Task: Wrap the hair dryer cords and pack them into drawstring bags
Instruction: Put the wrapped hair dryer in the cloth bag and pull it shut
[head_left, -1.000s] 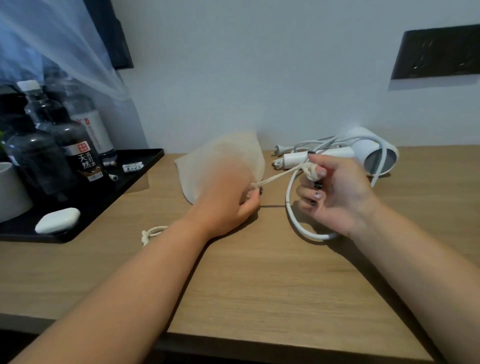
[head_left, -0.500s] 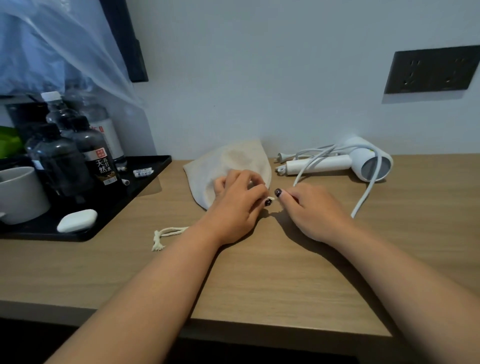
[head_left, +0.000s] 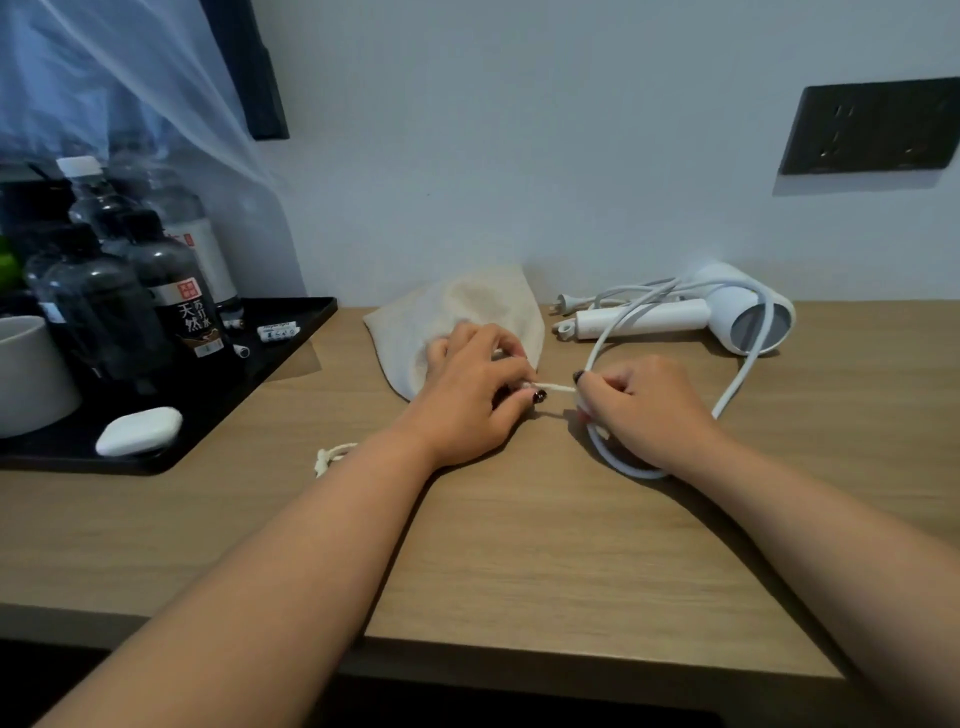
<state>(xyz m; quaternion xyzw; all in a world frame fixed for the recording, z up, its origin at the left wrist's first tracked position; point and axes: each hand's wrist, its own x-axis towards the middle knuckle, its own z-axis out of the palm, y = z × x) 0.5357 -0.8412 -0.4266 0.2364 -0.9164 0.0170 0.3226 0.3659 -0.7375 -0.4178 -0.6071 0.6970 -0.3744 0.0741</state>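
Bag (head_left: 457, 312): cream cloth, soft and rumpled, lying flat on the desk near the wall, its mouth end under the left hand.
String (head_left: 555, 387): pale twisted cord, a short stretch pulled straight between the two hands; a knotted, frayed end (head_left: 327, 459) lies loose on the desk beside the left forearm.
Left hand (head_left: 470, 397): rests on the bag's near corner, fingers curled, thumb and forefinger pinching the string where it leaves the cloth.
Right hand (head_left: 641, 410): knuckles up, fingers curled tight, pinching the other end of the taut string; it sits over the cable loop, and I cannot tell whether it also has hold of the cable.
Dryer (head_left: 727, 317): smooth white plastic, lying on its side by the wall, straight handle pointing left toward the bag, round grey grille facing out.
Cable (head_left: 737, 379): white, rubbery, unwound; it loops off the dryer, down to the right hand and round beneath it. The plug (head_left: 563, 302) lies by the wall, just right of the bag.
Desk (head_left: 519, 545): light wood grain, matte.
Tray (head_left: 291, 332): black, shallow, at the left; it holds dark clear-plastic bottles (head_left: 171, 280), a white mug (head_left: 26, 374), a white rounded case (head_left: 139, 431) and small sachets.
Wall: a dark socket plate (head_left: 872, 127) above the dryer.
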